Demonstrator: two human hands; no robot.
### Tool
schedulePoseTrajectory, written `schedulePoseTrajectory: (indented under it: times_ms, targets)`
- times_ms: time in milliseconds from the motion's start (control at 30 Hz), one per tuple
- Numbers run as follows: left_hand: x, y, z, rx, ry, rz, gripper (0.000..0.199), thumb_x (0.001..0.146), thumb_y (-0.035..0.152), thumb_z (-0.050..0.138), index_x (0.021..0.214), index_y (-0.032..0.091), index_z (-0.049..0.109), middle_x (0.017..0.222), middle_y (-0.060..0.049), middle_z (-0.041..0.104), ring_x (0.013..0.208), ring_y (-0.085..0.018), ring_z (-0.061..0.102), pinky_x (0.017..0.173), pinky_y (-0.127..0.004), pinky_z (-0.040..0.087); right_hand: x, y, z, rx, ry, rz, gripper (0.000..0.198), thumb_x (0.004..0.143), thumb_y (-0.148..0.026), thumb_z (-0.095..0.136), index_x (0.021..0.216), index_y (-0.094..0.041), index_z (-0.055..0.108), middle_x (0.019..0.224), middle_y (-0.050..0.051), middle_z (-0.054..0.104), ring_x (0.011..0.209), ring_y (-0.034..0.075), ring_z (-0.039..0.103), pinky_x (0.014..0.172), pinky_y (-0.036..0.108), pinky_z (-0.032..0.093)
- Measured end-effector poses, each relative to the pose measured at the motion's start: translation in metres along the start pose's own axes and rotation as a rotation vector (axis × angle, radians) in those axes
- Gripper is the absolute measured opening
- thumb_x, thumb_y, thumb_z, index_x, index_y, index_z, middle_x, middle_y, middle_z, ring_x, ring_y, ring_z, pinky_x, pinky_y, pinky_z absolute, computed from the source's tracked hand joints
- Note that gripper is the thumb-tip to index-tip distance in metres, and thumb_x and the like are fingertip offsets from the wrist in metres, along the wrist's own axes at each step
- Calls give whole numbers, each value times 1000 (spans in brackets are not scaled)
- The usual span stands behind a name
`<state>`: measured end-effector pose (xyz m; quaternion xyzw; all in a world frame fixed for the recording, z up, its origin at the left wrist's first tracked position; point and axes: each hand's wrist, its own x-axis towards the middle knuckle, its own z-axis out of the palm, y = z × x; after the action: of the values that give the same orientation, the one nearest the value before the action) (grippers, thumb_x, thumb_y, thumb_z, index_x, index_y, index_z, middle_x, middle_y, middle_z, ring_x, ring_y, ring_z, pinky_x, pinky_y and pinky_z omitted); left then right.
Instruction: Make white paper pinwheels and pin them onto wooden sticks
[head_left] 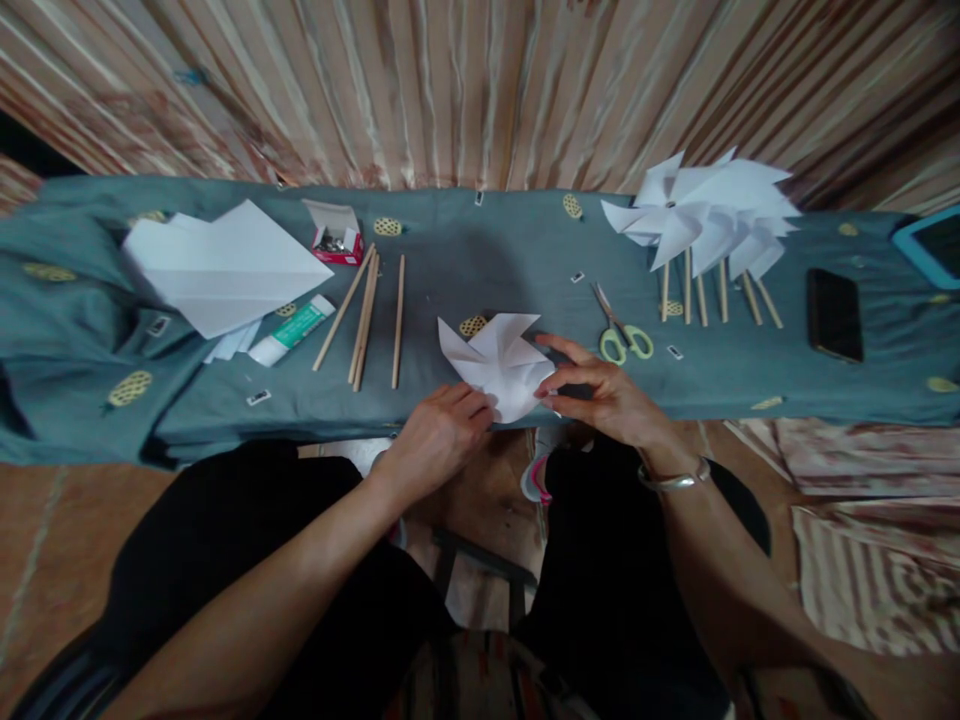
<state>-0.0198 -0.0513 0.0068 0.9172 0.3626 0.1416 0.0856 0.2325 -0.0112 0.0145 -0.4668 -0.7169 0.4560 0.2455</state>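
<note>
Black-trousered legs (247, 530) and bare forearms (292, 590) fill the lower frame, before a cloth-covered table (517, 255). From the left lie white paper sheets (232, 260), a glue stick (292, 330), an open red box (337, 242) and loose wooden sticks (365, 320). At center, near the table's front edge, sits a paper pinwheel (501, 350); the left hand (442, 435) holds its lower-left edge with fingers drawn together. The right hand (600, 390), forefinger held apart, touches its right edge; whether it pinches there cannot be told. Steady left-hand pressure and a light right-hand touch would likely keep the curved blades uncreased. Scissors (622, 335), stick-mounted pinwheels (697, 205) and a phone (835, 315) lie at right.
</note>
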Motion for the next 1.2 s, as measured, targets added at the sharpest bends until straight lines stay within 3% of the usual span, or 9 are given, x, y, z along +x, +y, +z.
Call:
schedulePoseTrajectory:
  times_ms: [200,467,700,967,1200]
  targets:
    - [0,1,-1,-10,-23,-4,14,93,10,53,93,13,67,100,-9,70,90,-22,62,78,-36,53,5,6,7,26,59,-1,15,81,-43,73,82,-28,77,144,2,57,134,27,51,115,48,37]
    - [1,2,0,4,-38,2,12,92,10,55,91,12,67,98,-9,69,91,-23,61,79,-36,53,17,4,25,70,218,-36,3,76,-29,75,78,-27,76,144,1,57,134,25,52,116,46,35]
    - [0,3,0,-3,-63,-10,13,92,9,55,91,11,67,100,-10,69,92,-24,61,79,-36,54,25,4,33,20,262,-62,5,78,-26,70,75,-26,74,142,2,58,132,26,54,115,47,36]
    - [0,4,-1,22,-69,-14,12,92,9,55,90,11,67,98,-10,68,91,-24,61,78,-36,54,28,1,49,-183,378,-115,7,78,-24,68,75,-28,73,150,-2,48,145,30,36,120,55,28]
    - [0,4,2,18,-52,-15,14,92,8,52,90,11,66,96,-11,67,90,-24,60,77,-36,54,34,0,56,-290,391,-166,9,83,-24,64,79,-28,72,150,-2,47,147,29,32,122,53,26]
